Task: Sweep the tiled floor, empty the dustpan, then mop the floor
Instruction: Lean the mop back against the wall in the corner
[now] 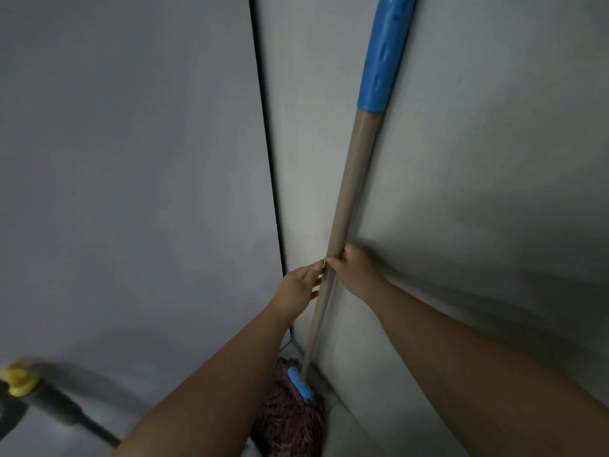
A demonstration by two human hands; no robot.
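Head view, looking down into a corner where two pale walls meet. Mop [346, 206] stands upright in that corner, its handle leaning against the right-hand wall [478, 159]. Handle is tan along most of its length, with a blue grip [382, 54] at the top end running out of frame. Mop head [290, 417] sits on the tiled floor [339, 413] at the foot of the corner: reddish-brown yarn strands under a blue clamp [300, 387].

Right hand [354, 267] is on the handle about midway down, fingers curled round the shaft, thumb side toward the camera. Left hand [300, 286] is at the same height on the other side of the shaft; fingers nearly straight and lying against the handle, thumb tip touching it close to the right hand. Not wrapped round. Both forearms reach in from the bottom of the frame.

Left wall [131, 159] is a bluish grey panel, a dark seam [267, 127] dividing it from the right one.

Lower left: a blurred dark pole [66, 410] with a yellow fitting [18, 379] at its upper end, well apart from the mop. What it belongs to cannot be told.
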